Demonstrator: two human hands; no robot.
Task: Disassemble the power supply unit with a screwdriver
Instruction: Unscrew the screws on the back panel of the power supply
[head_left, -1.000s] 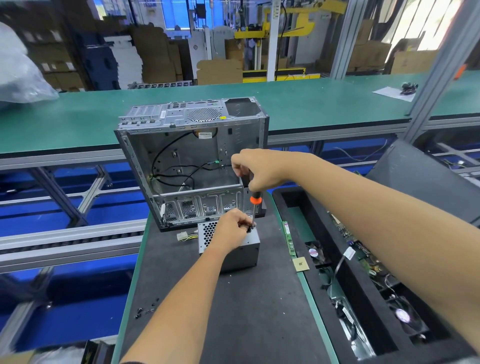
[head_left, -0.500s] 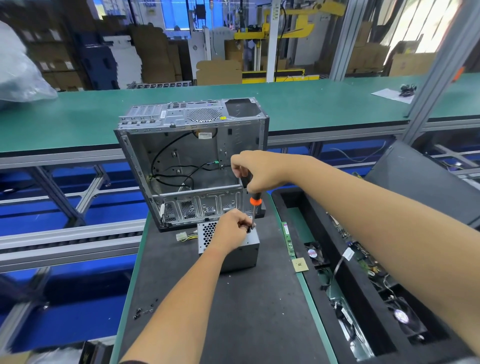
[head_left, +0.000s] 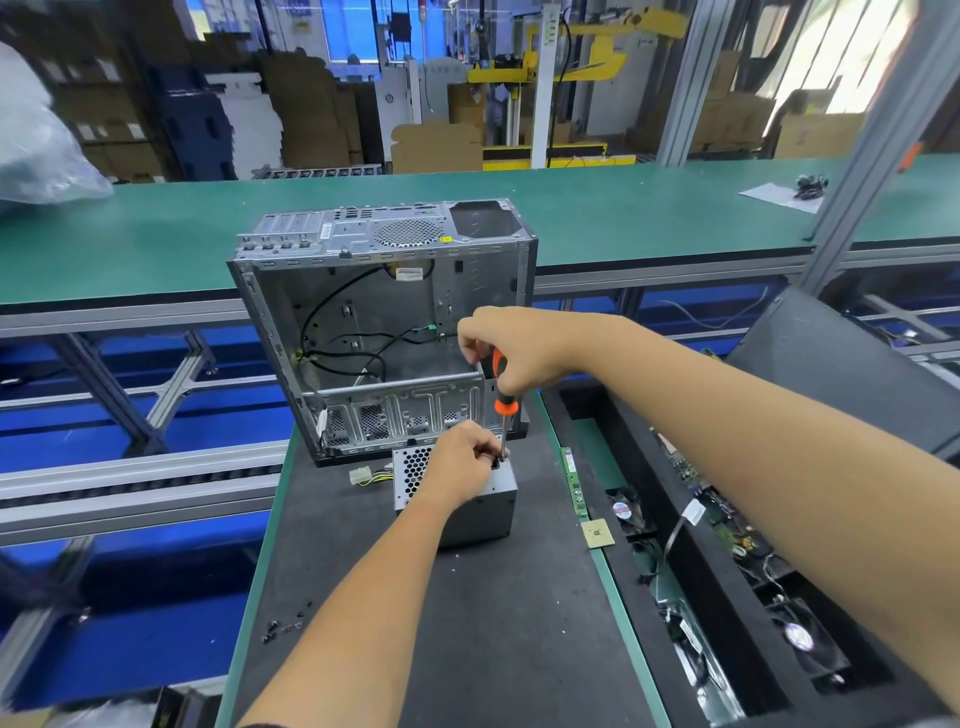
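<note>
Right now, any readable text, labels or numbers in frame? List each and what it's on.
None can be read.
White sticker inside the computer case: print too small.
Yellow sticker on the case top: blurred.
Label on the green memory stick: too small.
Fan hub sticker in the foam tray: blurred.
Power supply unit, screwdriver: no visible markings.

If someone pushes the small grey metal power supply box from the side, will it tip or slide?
The grey metal power supply box looks squat and flat-bottomed on the dark mat, so it would probably slide rather than tip. Its sheet-metal walls suggest stiffness and some weight.
</note>
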